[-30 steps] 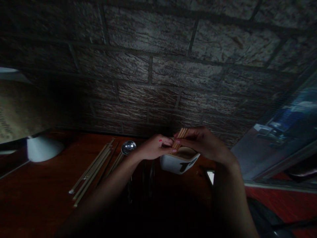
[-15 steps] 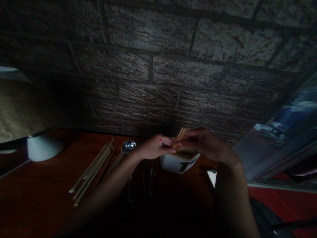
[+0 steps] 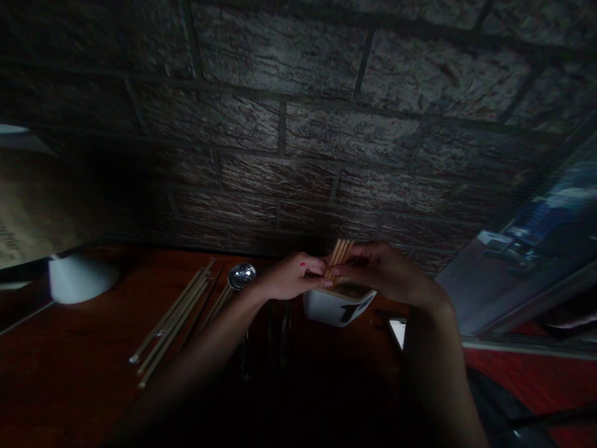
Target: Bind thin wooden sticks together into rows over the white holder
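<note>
Several thin wooden sticks, like chopsticks (image 3: 342, 251), stand side by side and slightly tilted between my two hands. My left hand (image 3: 298, 276) pinches them low down from the left. From the right, my right hand (image 3: 377, 269) is closed on the same bundle, thumb across the front. Just under both hands is a white angular container (image 3: 333, 311) with a dark mark on its side and a tan rim. The lower ends of the chopsticks are hidden by my fingers.
On the brown table (image 3: 93, 354), long pale sticks (image 3: 177, 323) lie left of a shiny metal ladle (image 3: 242, 276). A phone (image 3: 398, 331) lies right of the container. A lamp-like object with a white base (image 3: 79, 280) stands far left. A brick wall (image 3: 298, 174) rises behind.
The chopsticks have become a little more upright and their tops have shifted slightly left. Both hands keep their hold in nearly the same place.
</note>
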A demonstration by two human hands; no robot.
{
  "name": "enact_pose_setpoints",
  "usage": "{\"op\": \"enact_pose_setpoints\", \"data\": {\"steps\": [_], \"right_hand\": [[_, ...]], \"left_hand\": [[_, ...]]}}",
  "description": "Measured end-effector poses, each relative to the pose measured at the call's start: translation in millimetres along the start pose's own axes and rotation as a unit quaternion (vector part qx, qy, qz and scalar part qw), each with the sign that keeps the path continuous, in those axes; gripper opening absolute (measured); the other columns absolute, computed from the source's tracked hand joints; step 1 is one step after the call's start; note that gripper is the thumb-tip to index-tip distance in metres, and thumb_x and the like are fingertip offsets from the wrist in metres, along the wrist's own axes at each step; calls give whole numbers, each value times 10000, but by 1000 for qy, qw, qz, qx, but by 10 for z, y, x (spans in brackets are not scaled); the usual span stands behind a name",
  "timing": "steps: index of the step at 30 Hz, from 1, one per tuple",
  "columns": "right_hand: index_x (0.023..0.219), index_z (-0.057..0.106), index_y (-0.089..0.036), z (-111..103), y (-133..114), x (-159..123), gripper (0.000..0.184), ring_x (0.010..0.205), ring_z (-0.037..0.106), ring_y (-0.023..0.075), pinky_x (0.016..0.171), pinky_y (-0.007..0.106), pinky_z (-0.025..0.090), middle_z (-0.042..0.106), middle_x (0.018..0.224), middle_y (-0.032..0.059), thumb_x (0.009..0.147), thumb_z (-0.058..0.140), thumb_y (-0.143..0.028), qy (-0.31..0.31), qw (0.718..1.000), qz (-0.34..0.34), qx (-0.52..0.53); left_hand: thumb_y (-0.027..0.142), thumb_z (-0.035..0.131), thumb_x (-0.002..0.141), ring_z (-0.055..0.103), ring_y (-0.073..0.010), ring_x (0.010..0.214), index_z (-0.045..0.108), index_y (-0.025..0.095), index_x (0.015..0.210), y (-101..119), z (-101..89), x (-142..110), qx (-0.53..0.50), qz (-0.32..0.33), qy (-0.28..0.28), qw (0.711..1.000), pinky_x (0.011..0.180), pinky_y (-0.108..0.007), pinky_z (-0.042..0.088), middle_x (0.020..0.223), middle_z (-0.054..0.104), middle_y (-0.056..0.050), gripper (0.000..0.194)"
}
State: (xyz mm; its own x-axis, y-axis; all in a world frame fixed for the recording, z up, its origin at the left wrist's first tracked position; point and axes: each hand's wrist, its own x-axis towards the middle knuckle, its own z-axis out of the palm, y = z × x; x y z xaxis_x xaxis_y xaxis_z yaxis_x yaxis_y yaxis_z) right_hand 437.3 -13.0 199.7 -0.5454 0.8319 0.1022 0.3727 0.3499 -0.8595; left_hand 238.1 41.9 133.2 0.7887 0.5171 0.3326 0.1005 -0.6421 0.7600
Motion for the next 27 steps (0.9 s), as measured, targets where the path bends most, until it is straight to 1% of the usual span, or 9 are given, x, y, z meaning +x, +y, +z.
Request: {"op": "enact_pose_setpoints", "data": {"steps": [5, 8, 11, 16, 20, 22, 27], "right_hand": [[954, 728, -236, 26, 14, 16, 233, 820, 677, 169, 719, 263, 518, 742, 907, 13, 835, 673, -429, 0, 1000, 15, 2], [890, 726, -216, 31, 12, 28, 265, 807, 679, 170, 728, 272, 518, 737, 866, 17, 843, 652, -466, 6, 1000, 13, -8], [892, 728, -212, 21, 14, 34, 303, 783, 676, 167, 711, 270, 515, 739, 871, 19, 840, 641, -498, 12, 1000, 10, -26], [894, 736, -194, 8, -3, 27, 346, 783, 673, 166, 714, 258, 514, 746, 884, 29, 832, 637, -520, 14, 998, 19, -52], [909, 732, -192, 7, 20, 20, 328, 812, 682, 177, 727, 261, 523, 748, 911, 33, 837, 640, -499, 7, 999, 31, -38], [896, 733, -191, 6, 44, 18, 305, 828, 688, 190, 734, 271, 529, 748, 905, 35, 833, 656, -480, 10, 999, 29, -38], [892, 732, -196, -5, 44, 13, 278, 846, 695, 199, 752, 281, 535, 748, 887, 32, 848, 648, -457, 32, 998, 11, -58]], "left_hand": [[273, 587, 903, 626, -146, 790, 703, 104, 873, -1, 2, -9, 34, 3, 6, 999, 718, -246, 460, 846, 722, -49, 207], [267, 594, 901, 639, -154, 791, 713, 98, 898, -5, 9, -10, 33, 0, 13, 999, 720, -256, 467, 875, 742, -68, 207], [260, 594, 902, 648, -158, 804, 716, 96, 932, 3, 9, -8, 33, 4, 11, 999, 728, -261, 471, 905, 749, -84, 207], [238, 599, 894, 642, -149, 794, 708, 107, 912, 24, 3, -8, 33, -1, 3, 999, 721, -250, 460, 885, 742, -64, 171], [217, 613, 876, 614, -137, 735, 688, 97, 828, 6, 8, -16, 39, -5, -14, 999, 677, -236, 438, 797, 710, -37, 150], [209, 623, 863, 599, -131, 713, 678, 101, 786, -6, 11, -19, 47, -2, -12, 999, 658, -229, 425, 756, 689, -22, 144], [205, 618, 862, 597, -126, 712, 667, 120, 796, 4, 4, -24, 46, -10, -7, 999, 641, -222, 421, 767, 684, -16, 118]]}}
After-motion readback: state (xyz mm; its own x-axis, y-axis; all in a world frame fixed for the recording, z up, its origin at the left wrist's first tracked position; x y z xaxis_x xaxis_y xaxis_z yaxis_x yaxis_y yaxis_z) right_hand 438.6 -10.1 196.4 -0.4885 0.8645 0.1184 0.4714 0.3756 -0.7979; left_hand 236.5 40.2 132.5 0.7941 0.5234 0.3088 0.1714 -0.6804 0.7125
